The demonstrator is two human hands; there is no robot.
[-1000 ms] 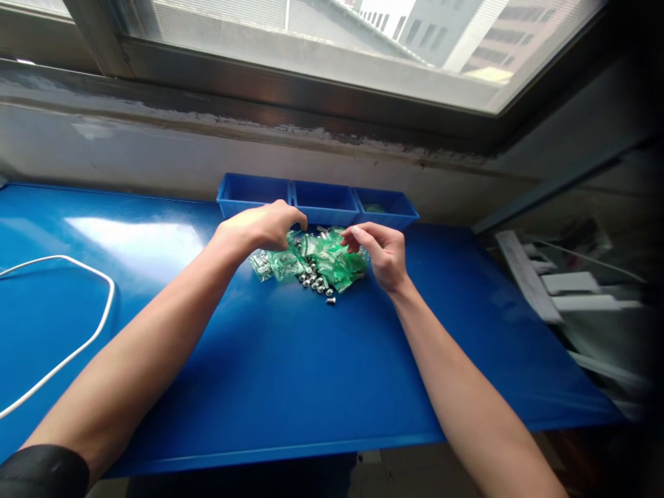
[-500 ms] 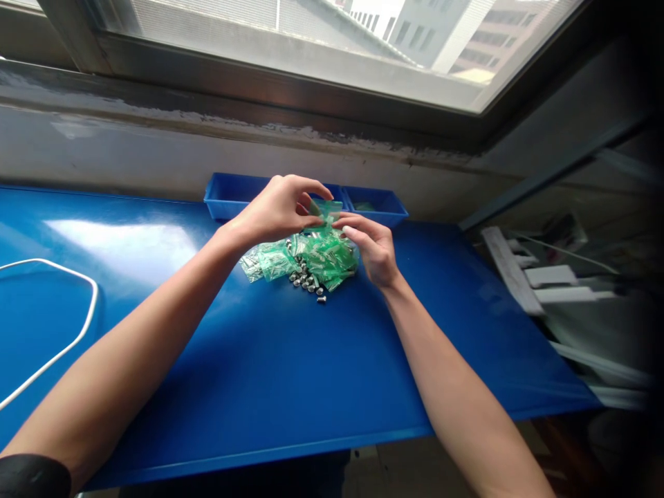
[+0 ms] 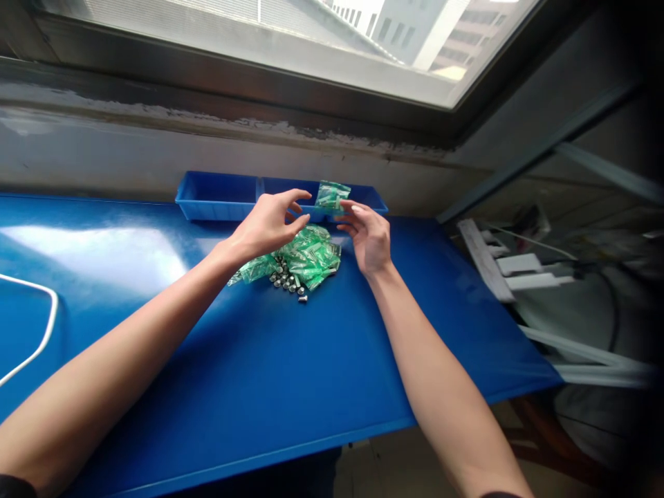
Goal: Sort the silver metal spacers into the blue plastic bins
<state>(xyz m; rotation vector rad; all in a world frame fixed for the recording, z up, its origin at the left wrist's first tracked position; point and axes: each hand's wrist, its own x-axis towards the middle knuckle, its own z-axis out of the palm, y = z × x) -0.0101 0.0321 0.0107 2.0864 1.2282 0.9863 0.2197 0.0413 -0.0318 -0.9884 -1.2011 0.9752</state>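
My right hand (image 3: pixel 372 238) pinches a small green-tinted clear plastic bag (image 3: pixel 333 196) at its lower right corner. The bag is held up in front of the blue divided tray (image 3: pixel 218 209). To the left, my left hand (image 3: pixel 272 223) is open, thumb and fingers apart with nothing between them. It hovers over a pile of similar green plastic bags (image 3: pixel 314 256), partly covering it. Several short silver metal fasteners (image 3: pixel 285 282) lie loose against the pile's front left side, and one metal fastener (image 3: pixel 303 299) sits apart nearer me.
Everything lies on a blue tabletop (image 3: pixel 290 373). The tray stands at its back edge, below a window. A white cable (image 3: pixel 50 321) curves over the left side. White frame pieces (image 3: pixel 519 264) stand beyond the right edge.
My right hand has lifted the bag up and back toward the tray. My left hand has let go of it and opened. The camera view has shifted slightly right.
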